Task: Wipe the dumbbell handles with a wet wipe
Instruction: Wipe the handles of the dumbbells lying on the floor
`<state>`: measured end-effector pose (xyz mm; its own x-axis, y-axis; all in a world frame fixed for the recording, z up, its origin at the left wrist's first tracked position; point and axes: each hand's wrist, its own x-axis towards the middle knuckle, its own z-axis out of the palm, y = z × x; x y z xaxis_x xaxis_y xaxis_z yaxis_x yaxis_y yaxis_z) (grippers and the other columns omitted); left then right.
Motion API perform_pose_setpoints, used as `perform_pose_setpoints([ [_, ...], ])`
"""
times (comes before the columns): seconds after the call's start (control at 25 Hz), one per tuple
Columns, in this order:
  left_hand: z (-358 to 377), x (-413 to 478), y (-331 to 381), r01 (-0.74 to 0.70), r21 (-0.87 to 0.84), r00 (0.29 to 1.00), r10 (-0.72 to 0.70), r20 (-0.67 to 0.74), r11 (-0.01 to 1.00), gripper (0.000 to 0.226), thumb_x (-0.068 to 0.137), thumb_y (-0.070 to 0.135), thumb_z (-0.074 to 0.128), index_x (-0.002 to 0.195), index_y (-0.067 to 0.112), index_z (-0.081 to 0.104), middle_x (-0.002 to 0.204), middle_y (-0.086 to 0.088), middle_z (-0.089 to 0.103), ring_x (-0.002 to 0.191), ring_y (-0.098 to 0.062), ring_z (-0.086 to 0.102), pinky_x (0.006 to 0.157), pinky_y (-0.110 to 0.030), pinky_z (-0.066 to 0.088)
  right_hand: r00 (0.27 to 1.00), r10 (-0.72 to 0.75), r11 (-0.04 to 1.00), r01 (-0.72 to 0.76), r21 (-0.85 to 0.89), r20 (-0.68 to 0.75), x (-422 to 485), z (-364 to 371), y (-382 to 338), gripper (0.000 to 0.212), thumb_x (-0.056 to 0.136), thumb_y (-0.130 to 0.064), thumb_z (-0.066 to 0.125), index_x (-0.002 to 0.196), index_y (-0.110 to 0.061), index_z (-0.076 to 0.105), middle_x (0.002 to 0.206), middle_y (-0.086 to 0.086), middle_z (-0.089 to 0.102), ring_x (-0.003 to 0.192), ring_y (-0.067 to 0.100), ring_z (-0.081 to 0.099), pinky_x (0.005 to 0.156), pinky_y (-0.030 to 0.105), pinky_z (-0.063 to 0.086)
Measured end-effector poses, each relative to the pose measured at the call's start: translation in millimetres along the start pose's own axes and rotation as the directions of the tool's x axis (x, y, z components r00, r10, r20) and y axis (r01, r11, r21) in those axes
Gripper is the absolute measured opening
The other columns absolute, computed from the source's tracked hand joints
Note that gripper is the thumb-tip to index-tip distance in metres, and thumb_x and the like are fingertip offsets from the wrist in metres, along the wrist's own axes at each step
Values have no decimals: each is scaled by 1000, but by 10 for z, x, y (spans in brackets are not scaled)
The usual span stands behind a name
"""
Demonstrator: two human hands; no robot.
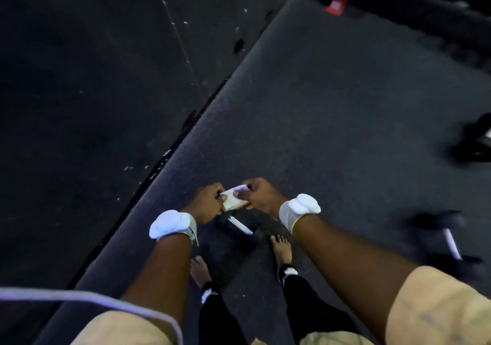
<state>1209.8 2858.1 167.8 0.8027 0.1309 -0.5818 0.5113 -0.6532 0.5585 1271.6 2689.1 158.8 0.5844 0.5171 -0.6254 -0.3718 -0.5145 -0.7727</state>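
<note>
Both left hand [206, 201] and right hand [259, 194] pinch a blurred packet [235, 198] over a dumbbell [240, 226], its dark ends barely visible

The scene is dim, the dark floor [332, 105] grainy and nearly black toward the left. Motion blur softens the whole frame, worst at the right edge, where a dumbbell [451, 242] is smeared. The white wrist pads [170, 223] glare pale, and wide-angle distortion bends the mat seam [186, 126].

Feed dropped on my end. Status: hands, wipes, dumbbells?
Left hand, right hand both pinch wipe pack. No handle touched. Dumbbell at feet, second dumbbell to right. Nothing in the way.
</note>
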Motion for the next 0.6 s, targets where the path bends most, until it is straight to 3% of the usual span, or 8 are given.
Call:
perform_pose_setpoints([
  [0.16, 287, 402, -411, -105, 58, 968, 89, 237, 993, 19, 92, 10, 58, 76, 19, 53, 83, -16, 71, 78, -30, 68, 74, -40, 55, 965, 133, 990, -142, -26, -227, 174, 248, 524, 15, 88, -25, 70, 85, -10, 71, 74, 8, 66, 66, 15, 61, 67, 41, 56],
  [0.28, 478, 703, -911, -132, 96, 959, 102, 266, 987, 3, 91, 12, 61, 92, 15, 61, 90, -14, 69, 87, -30, 65, 79, -37, 52, 908, 236, 967, -254, -7, -345, 468, 633, 953, 17, 87, -27, 69, 73, -18, 65, 79, 6, 69, 70, 18, 65, 73, 42, 55],
  [0.44, 883, 1240, -1758, -39, 171, 974, 0, 225, 984, 14, 90, 17, 63, 103, 13, 60, 101, -14, 68, 98, -32, 63, 86, -41, 50, 810, 325, 918, -395, -45, -489, 1089, 895, 1669, 16, 89, -27, 62, 94, -13, 69, 99, 15, 71, 97, 32, 65, 77, 33, 45],
  [0.6, 1640, 2097, -2725, -79, 325, 978, 10, 207, 942, 46, 87, 15, 68, 131, 13, 54, 133, -14, 55, 122, -34, 51, 101, -42, 43, 826, 337, 877, -450, -169, -451, 2219, 1182, 2923, 29, 91, -31, 55, 113, -23, 71, 113, 14, 69, 106, 36, 63, 82, 35, 48],
])
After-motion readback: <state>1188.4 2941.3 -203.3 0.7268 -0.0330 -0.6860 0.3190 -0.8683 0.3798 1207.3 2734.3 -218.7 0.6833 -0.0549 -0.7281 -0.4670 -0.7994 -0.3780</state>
